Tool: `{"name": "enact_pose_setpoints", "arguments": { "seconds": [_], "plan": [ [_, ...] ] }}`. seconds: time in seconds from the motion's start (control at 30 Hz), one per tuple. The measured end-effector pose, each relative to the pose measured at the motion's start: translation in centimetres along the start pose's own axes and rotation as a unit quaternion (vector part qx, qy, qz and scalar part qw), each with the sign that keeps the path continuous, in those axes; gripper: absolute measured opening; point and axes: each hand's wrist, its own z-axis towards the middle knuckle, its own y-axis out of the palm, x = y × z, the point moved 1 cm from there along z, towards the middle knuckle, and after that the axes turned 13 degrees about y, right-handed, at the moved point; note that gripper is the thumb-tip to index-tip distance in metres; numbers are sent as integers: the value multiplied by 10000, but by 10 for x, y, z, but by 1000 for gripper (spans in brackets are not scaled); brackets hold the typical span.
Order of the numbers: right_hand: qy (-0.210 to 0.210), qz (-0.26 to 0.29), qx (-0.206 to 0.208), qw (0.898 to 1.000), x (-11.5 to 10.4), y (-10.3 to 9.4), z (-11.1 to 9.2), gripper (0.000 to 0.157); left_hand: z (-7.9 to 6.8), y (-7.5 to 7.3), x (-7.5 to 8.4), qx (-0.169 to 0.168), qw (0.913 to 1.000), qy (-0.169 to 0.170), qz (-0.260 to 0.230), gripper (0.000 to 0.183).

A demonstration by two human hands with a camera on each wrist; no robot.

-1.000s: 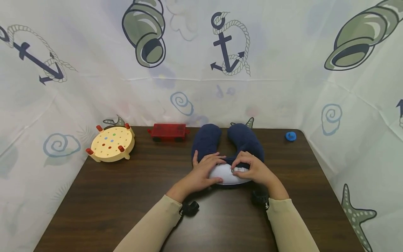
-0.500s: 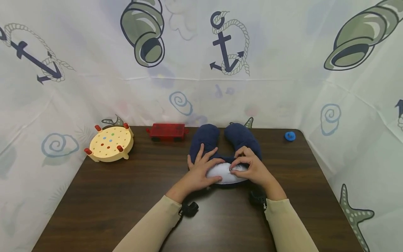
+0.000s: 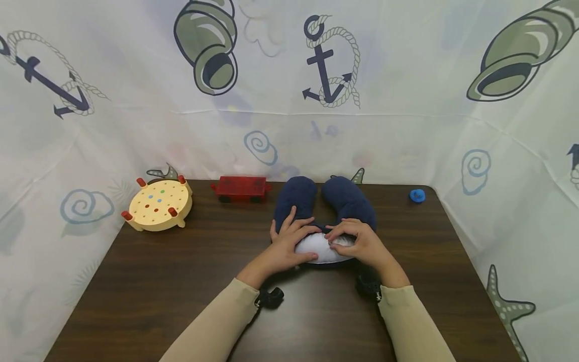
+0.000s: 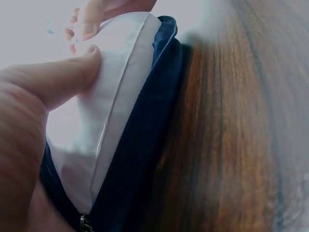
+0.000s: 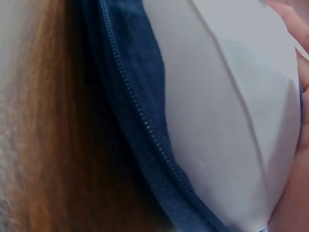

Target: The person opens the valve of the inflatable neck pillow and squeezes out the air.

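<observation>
Right fingers (image 3: 346, 250) pinch an indistinct piece (image 3: 331, 243) on the white insert (image 3: 312, 245); left fingers (image 3: 305, 232) lie spread.

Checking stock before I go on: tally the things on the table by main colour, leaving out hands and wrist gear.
Navy: 1, the neck pillow, white inner counted with it
Yellow: 1, the round toy
Red: 1, the wheeled toy
Bright blue: 1, the small piece
Total: 4

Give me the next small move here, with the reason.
Perhaps ease the right hand slightly toward the left hand along the white inner: the right thumb and finger appear to pinch there, while the left hand, spread across the navy pillow, could steady it.
</observation>
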Motion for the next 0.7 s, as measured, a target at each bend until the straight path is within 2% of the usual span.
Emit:
{"name": "enact_pose_setpoints", "arguments": {
  "seconds": [0.13,0.47,0.7],
  "plan": [
    [-19,470,-39,9989,5,2,0,30,0,0,0,38,10000,39,27,61],
    [377,528,102,9978,7,3,-1,26,1,0,0,-2,10000,3,61,60],
    [375,394,237,9982,8,4,-1,27,1,-1,1,-18,10000,21,0,59]
  ]
}}
